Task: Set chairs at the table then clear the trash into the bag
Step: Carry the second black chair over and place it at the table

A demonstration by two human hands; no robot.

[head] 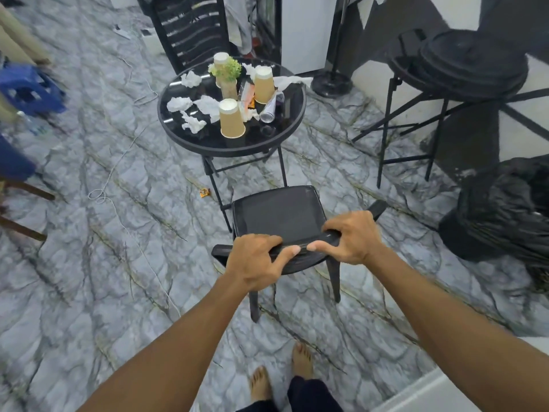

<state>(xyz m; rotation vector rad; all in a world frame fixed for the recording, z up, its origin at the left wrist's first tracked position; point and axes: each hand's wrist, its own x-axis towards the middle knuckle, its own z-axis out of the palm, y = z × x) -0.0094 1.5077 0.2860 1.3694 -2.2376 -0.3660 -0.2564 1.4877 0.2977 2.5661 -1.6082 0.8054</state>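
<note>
Your left hand and right hand: both grips curled round top rail of black plastic chair, likely for steering it in squarely. Chair sits at 6 o'clock of round black glass-topped bench, seat facing it, close. Tan paper cups and crumpled white tissues wait on bench. Black plastic trash bag at 3 o'clock, cut off by frame edge. Chair's front legs hidden under seat; cannot tell whether you have it lifted.
</note>
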